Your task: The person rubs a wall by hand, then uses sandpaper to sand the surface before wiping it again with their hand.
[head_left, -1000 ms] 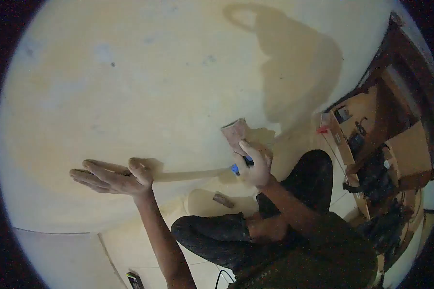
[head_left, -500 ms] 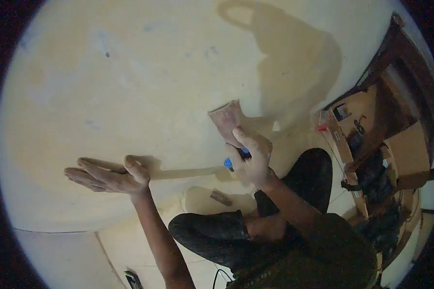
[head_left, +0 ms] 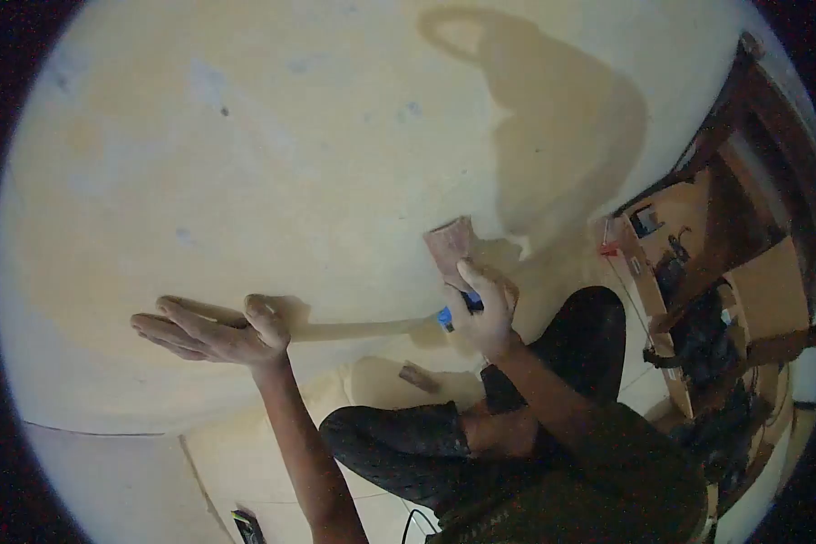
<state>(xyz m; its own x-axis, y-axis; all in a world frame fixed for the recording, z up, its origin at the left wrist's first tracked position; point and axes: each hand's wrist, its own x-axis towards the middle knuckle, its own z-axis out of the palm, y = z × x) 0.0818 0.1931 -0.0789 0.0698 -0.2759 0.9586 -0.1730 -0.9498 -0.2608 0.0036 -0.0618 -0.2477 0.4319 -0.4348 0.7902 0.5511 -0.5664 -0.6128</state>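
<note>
A person crouched close to a pale cream plastered wall (head_left: 245, 163) works its surface with a flat-bladed scraper with a blue handle (head_left: 451, 243), knees in dark trousers (head_left: 408, 444) drawn up beneath the arms. The right hand (head_left: 482, 313) is closed around the blue handle, its grip tight, with the forefinger laid forward along the tool; the brownish blade stands above that grip and lies flat against the wall. The left hand (head_left: 210, 328) is spread wide, fingers straight and together, holding nothing, its palm side resting on or just off the wall well to the left of the tool; which of the two cannot be told.

Judging by the surface, the job looks partly done. Most of the wall above and left of the right grip reads smooth and even, broken only by faint bluish and grey blotches, while just right of the blade a small ragged patch with a lighter chip shows where the finish is uneven. A darker shadow of the person spreads across the wall above the blade. Below the right grip, a small brownish block (head_left: 419, 376) lies on the pale floor (head_left: 245, 462) beside the knees.
</note>
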